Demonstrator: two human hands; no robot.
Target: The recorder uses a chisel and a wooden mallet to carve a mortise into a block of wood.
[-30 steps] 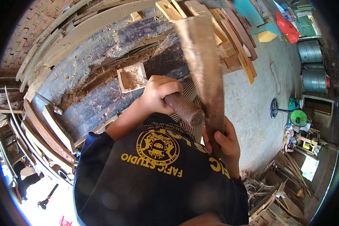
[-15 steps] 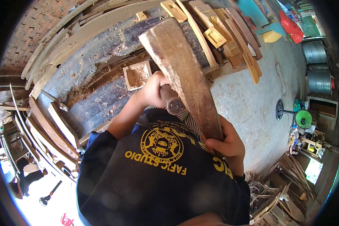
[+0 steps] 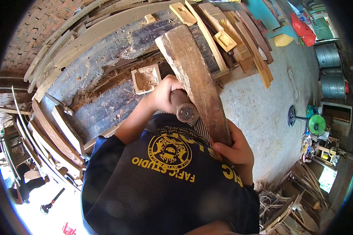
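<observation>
My left hand (image 3: 164, 93) is closed around a thick, round, dark wooden handle (image 3: 185, 112), whose blunt end faces up; its other end is hidden. Across it, on the right, lies a long, worn piece of wood (image 3: 198, 78), broad and pale at its far end and narrower toward me. My right hand (image 3: 239, 148) grips that narrow end, thumb on top. The wood passes close over the left hand's fingers; whether it touches the handle I cannot tell. Just beyond my left hand sits a square, hollowed wooden block (image 3: 136, 83) with chips inside.
A dark, scarred workbench (image 3: 94, 66) holds loose chips. Wooden strips and boards (image 3: 253, 51) lie at its far right, with a small pale hollowed block (image 3: 225, 40) among them. Curved timbers (image 3: 59, 135) lean at the left. A green fan (image 3: 317, 124) stands at the right.
The far end of the long piece of wood has dipped slightly and shifted right. My left hand and the round handle have moved a little right. My right hand has barely moved.
</observation>
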